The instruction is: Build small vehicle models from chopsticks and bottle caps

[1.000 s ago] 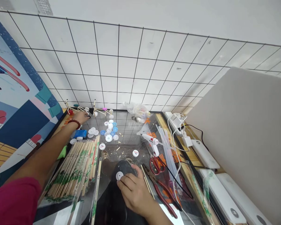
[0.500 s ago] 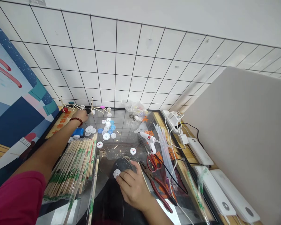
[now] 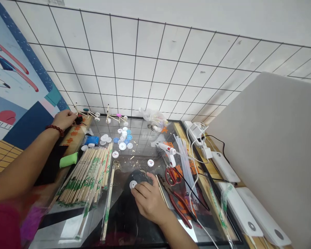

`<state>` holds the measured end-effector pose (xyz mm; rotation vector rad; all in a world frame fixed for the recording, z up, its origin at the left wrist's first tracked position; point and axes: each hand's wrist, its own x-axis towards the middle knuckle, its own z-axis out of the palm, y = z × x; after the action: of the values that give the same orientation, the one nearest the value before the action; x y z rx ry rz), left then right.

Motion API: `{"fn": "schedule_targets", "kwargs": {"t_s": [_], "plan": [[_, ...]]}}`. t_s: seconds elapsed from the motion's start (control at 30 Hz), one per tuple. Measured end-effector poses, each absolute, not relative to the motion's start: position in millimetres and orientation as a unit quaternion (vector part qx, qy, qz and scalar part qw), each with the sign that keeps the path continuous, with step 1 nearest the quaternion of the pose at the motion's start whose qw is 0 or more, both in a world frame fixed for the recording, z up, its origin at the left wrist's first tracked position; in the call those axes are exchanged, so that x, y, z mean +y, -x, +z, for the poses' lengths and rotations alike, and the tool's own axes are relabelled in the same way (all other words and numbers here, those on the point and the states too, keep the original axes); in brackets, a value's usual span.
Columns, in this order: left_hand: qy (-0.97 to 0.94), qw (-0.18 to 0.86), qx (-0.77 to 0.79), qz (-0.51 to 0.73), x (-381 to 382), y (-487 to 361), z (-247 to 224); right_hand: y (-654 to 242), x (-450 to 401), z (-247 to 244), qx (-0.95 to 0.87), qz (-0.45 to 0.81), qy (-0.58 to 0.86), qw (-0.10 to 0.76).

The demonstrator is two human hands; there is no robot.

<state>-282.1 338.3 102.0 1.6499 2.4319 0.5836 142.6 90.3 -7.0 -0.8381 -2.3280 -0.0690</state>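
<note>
At the far left corner of the table, my left hand (image 3: 64,120) has its fingers closed on a small black object (image 3: 79,119), close to a stick model (image 3: 86,113) with a dark green cap. Near the front middle, my right hand (image 3: 149,197) pinches the edge of a white bottle cap (image 3: 133,184) between thumb and fingers. A white cap with a printed top (image 3: 150,162) lies just beyond it. Bundled wooden chopsticks (image 3: 85,174) in clear and green wrapping lie between the two arms. Blue and white caps (image 3: 123,138) are clustered beyond them.
On the right lie a white glue gun (image 3: 168,150), red-handled pliers (image 3: 180,207), red scissors (image 3: 171,176), clear glue sticks (image 3: 184,159) and tangled white cables. A second stick model (image 3: 114,117) and a plastic bag (image 3: 154,119) stand by the grid wall. A green roll (image 3: 68,160) lies left.
My left hand has moved left, away from the stick models, with the black object at its fingertips. The view has shifted slightly. My right hand still holds the white cap.
</note>
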Motion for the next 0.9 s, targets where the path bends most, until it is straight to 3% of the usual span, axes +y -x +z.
{"fn": "schedule_targets", "kwargs": {"t_s": [0.4, 0.57, 0.67, 0.9], "plan": [[-0.503, 0.115, 0.847, 0.131, 317, 310, 77, -143, 92, -3, -0.883, -0.029, 0.324, 0.339], [-0.534, 0.082, 0.834, 0.112, 317, 307, 67, -143, 91, -6, -0.887, -0.024, 0.322, 0.33], [-0.583, 0.058, 0.798, 0.142, 326, 286, 62, -143, 91, -6, -0.886, -0.023, 0.322, 0.332], [-0.651, 0.114, 0.712, 0.237, 381, 214, 39, -145, 92, -8, -0.882, -0.02, 0.329, 0.338]]}}
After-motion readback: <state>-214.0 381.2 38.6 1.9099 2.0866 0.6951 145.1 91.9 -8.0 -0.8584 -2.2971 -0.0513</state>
